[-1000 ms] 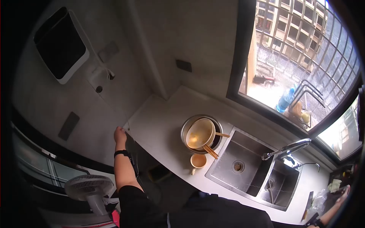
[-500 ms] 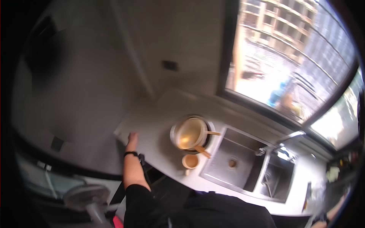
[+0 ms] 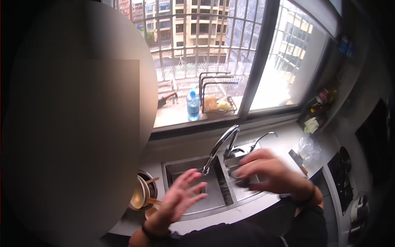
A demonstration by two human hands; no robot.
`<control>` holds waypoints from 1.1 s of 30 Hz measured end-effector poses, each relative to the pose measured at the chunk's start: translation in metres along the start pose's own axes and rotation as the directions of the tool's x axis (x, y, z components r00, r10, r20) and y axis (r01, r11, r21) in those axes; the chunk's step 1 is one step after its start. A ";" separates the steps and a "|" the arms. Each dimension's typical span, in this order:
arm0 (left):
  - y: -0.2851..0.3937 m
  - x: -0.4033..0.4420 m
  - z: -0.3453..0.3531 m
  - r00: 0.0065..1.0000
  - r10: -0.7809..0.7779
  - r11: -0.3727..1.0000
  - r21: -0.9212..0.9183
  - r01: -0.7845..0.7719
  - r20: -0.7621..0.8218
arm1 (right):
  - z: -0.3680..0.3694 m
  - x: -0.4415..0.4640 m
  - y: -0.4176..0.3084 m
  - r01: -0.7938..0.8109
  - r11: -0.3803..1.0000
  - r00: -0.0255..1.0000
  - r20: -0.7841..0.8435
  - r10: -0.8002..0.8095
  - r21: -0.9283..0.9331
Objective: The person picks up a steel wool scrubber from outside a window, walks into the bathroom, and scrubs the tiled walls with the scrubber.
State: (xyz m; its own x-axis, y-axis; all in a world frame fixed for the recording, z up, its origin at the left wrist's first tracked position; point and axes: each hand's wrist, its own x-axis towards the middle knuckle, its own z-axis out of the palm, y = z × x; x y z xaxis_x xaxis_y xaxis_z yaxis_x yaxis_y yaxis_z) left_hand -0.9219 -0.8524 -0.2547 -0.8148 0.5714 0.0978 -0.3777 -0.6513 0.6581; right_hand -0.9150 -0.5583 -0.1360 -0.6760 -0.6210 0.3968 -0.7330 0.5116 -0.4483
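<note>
My left hand (image 3: 183, 198) is open, its fingers spread over the large basin of the steel sink (image 3: 214, 181). Its fingertips are near the spout of the chrome faucet (image 3: 222, 142), and no object shows in it. Over the small basin, my right hand (image 3: 267, 171) is blurred, with its fingers curved and the thumb apart. A dark round shape shows below its fingers; whether it is touched is unclear. Left of the sink are a light-coloured pan (image 3: 139, 196) with wooden handles, inside a metal bowl (image 3: 153, 187), and a small pot (image 3: 151, 213), partly hidden by my left hand.
A thin second tap (image 3: 263, 140) stands behind the small basin. On the window sill are a blue bottle (image 3: 193, 106) and a wire rack (image 3: 218, 92) with sponges. A clear plastic bag (image 3: 309, 149) lies on the right counter, near a stove (image 3: 341, 175). A large blurred patch covers the left side.
The view has swung right toward the sink and window. My left hand has moved from the counter's left end to the sink; my right hand has come in over the small basin.
</note>
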 end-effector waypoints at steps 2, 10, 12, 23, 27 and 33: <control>-0.030 0.041 0.015 0.984 -0.170 0.972 -0.156 0.176 0.051 | 0.037 0.022 0.024 0.211 0.959 0.977 0.015 -0.212 -0.190; -0.023 0.095 -0.023 0.950 -0.046 0.995 -0.096 0.016 -0.309 | -0.019 0.031 0.146 -0.070 0.966 0.961 -0.277 -0.002 -0.250; -0.006 0.105 -0.026 0.913 0.057 0.981 -0.150 -0.127 -0.403 | -0.045 0.025 0.200 -0.298 0.903 0.841 -0.533 0.095 -0.310; 0.065 0.133 -0.153 0.405 0.361 0.869 0.146 -0.473 -0.840 | 0.016 0.036 0.451 -0.229 0.406 0.965 -0.152 0.212 -0.885; 0.077 0.151 -0.213 0.247 0.412 0.824 0.243 -0.511 -0.877 | -0.003 0.011 0.477 -0.162 0.456 0.978 -0.080 0.194 -0.875; 0.094 0.186 -0.249 0.367 0.439 0.861 0.267 -0.434 -0.820 | -0.050 -0.108 0.592 -0.385 0.054 0.874 -0.345 0.342 -0.921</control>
State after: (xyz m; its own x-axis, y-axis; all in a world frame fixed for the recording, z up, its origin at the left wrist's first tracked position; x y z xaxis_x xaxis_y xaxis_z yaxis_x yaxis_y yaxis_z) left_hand -1.2185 -0.9313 -0.3604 -0.8254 -0.4860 -0.2873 0.1456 -0.6750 0.7233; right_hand -1.2791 -0.1588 -0.4045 -0.8678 -0.1628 0.4695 0.1508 0.8141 0.5609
